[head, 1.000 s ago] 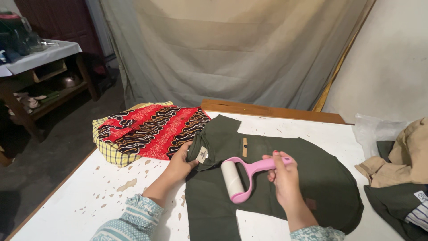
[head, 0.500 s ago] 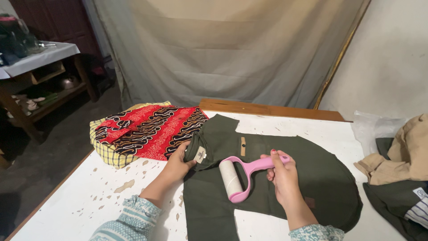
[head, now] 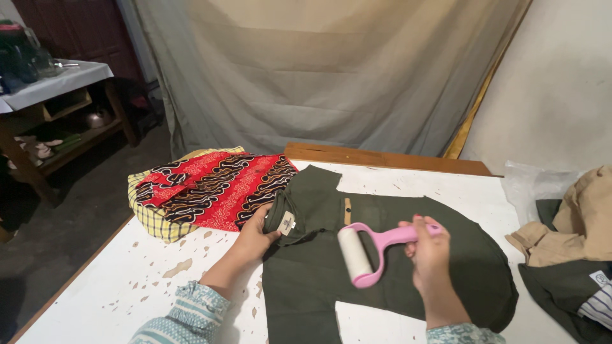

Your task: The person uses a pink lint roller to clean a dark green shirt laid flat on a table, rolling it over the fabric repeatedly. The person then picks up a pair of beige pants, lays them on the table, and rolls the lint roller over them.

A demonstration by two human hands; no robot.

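Across the middle of the white surface [head: 115, 286] lies a dark olive-green shirt [head: 408, 280], spread flat with its collar toward the left edge and its rounded hem toward the right edge. On the cloth rests a lint roller [head: 366, 251] with a pink handle and a white roll; the roll sits on the shirt's front, just right of the collar, while the handle slants up to the right. The right hand [head: 428, 250] is closed around the end of that handle, fingers wrapped over it and thumb under. The left hand [head: 255, 232] pinches the collar of the shirt, fingers curled shut on the fold beside a small pale neck label [head: 287, 223]. A narrow tan tab [head: 347, 210] shows on the shirt just beyond the collar. Both forearms wear light patterned sleeves [head: 191, 312].

Just beside the collar, toward the far left corner of the surface, lies a folded red cloth with a black and cream batik pattern [head: 217, 181], resting on a yellow checked cloth [head: 153, 220]. At the right edge sits a heap of tan and dark garments [head: 574, 242], with crumpled clear plastic [head: 532, 185] behind it. The white top is chipped in many spots near the left edge, and a wooden board [head: 382, 157] runs along the far edge. Behind hangs a grey-beige curtain [head: 319, 70].
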